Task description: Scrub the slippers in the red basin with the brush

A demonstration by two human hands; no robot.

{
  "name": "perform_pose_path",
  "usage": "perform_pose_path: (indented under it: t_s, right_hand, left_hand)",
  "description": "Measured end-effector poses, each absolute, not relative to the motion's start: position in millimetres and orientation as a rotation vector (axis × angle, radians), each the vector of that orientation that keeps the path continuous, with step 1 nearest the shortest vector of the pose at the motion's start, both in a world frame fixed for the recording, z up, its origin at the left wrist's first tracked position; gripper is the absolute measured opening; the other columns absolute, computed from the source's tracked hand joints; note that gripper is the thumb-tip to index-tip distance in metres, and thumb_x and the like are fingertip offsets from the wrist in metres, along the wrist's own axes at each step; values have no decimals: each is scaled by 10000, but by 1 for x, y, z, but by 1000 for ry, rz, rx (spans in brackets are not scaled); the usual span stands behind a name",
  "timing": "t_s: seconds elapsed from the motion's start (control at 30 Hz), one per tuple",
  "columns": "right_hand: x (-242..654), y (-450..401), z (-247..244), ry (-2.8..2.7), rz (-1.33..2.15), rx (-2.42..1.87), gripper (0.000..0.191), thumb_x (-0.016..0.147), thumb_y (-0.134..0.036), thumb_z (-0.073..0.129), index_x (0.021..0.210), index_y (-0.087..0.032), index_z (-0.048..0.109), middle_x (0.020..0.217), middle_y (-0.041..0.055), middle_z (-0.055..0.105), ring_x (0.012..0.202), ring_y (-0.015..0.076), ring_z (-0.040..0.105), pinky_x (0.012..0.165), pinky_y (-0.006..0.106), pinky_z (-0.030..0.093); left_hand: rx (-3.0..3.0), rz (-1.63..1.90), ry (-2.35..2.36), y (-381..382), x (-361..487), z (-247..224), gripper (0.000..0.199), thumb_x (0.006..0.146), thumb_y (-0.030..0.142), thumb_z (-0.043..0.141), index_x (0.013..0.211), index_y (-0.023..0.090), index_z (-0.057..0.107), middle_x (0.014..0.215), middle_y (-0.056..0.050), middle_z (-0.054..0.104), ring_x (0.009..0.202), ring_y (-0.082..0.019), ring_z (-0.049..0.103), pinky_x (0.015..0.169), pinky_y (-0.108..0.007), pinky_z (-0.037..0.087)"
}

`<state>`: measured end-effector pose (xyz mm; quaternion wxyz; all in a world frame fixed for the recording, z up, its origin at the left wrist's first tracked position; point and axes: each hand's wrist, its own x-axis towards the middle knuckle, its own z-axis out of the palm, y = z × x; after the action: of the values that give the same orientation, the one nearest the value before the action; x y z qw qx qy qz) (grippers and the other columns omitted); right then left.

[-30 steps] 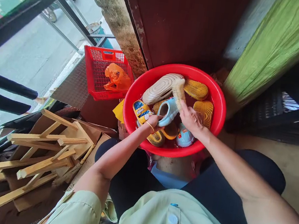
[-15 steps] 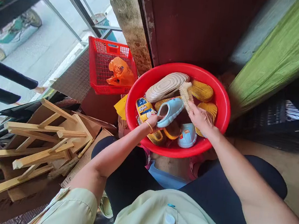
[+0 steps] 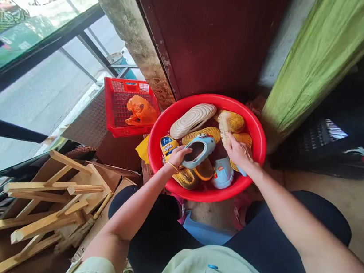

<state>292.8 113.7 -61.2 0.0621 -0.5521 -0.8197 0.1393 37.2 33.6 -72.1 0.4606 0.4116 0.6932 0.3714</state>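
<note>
My left hand (image 3: 178, 156) grips a light blue clog (image 3: 199, 150) by its heel, with the foot opening turned up toward me. My right hand (image 3: 239, 154) is closed round a scrub brush (image 3: 224, 128), its pale bristles facing the clog but apart from it. Both hands are over a red basin (image 3: 261, 135). Around them in the basin lie a cream sole (image 3: 193, 121), several yellow slippers (image 3: 187, 178) and a second light blue clog (image 3: 223, 173). The water, if any, is dark and hard to make out.
A red plastic crate (image 3: 112, 118) with an orange bag (image 3: 141, 111) stands left of the basin. Upturned wooden stools (image 3: 57, 187) are piled at lower left. A green cloth (image 3: 327, 52) hangs at right, beside a dark red door (image 3: 212, 33).
The blue clog has been rolled so its opening shows more from above. The brush remains in my right hand. My view has tilted up, so the basin appears lower and slightly left.
</note>
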Motion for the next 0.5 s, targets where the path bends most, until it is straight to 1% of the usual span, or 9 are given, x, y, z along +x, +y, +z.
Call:
perform_pose_path:
  t_s: [0.1,0.17,0.23,0.3,0.37,0.43,0.5]
  right_hand:
    - [289,105,-51,-2423,452,-1576,596,1061,-330,255,1626,-150,318,1131,141,760,932,245,697,774,305,476]
    - [278,81,-41,-2508,437,-1503,592,1062,-332,250,1633,-185,310,1167,140,743,927,242,696,770,303,481]
    - [265,53,-33,-2680,416,-1399,584,1058,-328,261,1635,-250,315,1156,135,729,882,241,698,736,305,482]
    - [257,34,-31,-2826,420,-1288,585,1058,-338,270,1643,-323,279,1156,133,710,837,242,701,697,312,482]
    - [259,35,-37,-2876,436,-1323,591,1057,-340,289,1644,-376,244,1193,136,692,833,244,705,700,326,490]
    - [268,56,-47,-2846,440,-1501,599,1050,-312,312,1643,-370,256,1213,153,691,857,254,704,745,356,499]
    - [280,82,-55,-2785,437,-1657,608,1038,-257,313,1646,-260,289,1133,192,719,880,280,701,786,388,494]
  left_hand:
    - [1348,914,1820,27,46,-70,501,764,341,666,1235,169,652,1047,-58,719,990,-243,666,897,-360,546]
    - [1576,829,1894,19,57,-72,566,743,303,696,1289,174,632,1146,-89,684,1070,-274,637,970,-399,521]
    - [1699,727,1954,11,70,-76,526,750,259,695,1268,178,644,1210,-115,655,1132,-297,610,1018,-425,498]
    - [1698,671,2014,7,78,-79,438,781,229,665,1215,168,662,1219,-132,655,1158,-307,600,1032,-432,490]
    - [1653,657,2047,6,80,-80,391,805,226,644,1189,157,670,1211,-136,670,1149,-308,609,1027,-428,490]
    - [1625,644,2019,8,77,-79,435,814,236,639,1243,167,653,1204,-115,693,1122,-294,630,1017,-413,493]
    - [1602,610,1972,10,73,-78,497,817,243,637,1311,188,626,1182,-85,719,1090,-279,654,1001,-388,494]
